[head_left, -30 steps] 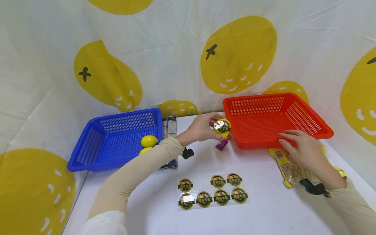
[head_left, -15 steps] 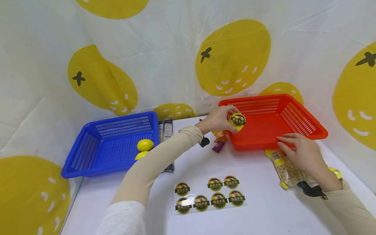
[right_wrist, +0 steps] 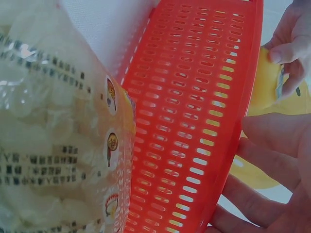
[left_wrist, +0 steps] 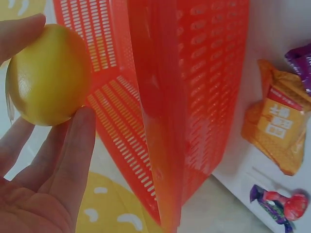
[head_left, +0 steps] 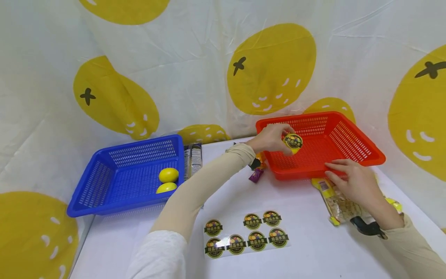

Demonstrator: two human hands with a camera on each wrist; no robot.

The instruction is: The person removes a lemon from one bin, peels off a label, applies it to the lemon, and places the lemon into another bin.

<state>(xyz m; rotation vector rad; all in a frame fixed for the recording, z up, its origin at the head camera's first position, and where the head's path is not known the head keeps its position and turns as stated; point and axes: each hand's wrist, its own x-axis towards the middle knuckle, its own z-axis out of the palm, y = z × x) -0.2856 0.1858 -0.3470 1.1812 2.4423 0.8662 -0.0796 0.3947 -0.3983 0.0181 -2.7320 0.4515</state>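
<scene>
Nearest: flat shiny clear plastic sticker sheet (head_left: 257, 241) on white table (head_left: 320, 259), round black-and-gold labels, 2 rows, one gap in back row. Behind, to R: crinkly clear-and-yellow plastic food bag (head_left: 336, 201), below R hand (head_left: 359, 186); that hand's fingers loosely spread, gripping nothing, tips at near rim of red slotted plastic basket (head_left: 306, 174), can't tell if pressing. L hand (head_left: 273, 137) pinches smooth glossy rounded yellow fruit (left_wrist: 51, 75) btwn thumb & fingers, round label (head_left: 293, 141) on it, edge seems to stand proud; fruit looks to be above L part of basket's inside. To do it well: prob. lower fruit past rim before release, avoid rubbing label edge; glossy skin may roll. By basket's L end: orange-wrapped snack (left_wrist: 282, 121), small purple-wrapped sweet (head_left: 256, 175). Off L: blue slotted plastic basket (head_left: 129, 204) w/ 2 smooth yellow lemons (head_left: 168, 175), flat shiny pack (head_left: 193, 159) alongside. Far back: wrinkled white backdrop (head_left: 195, 85), big yellow fruit prints
</scene>
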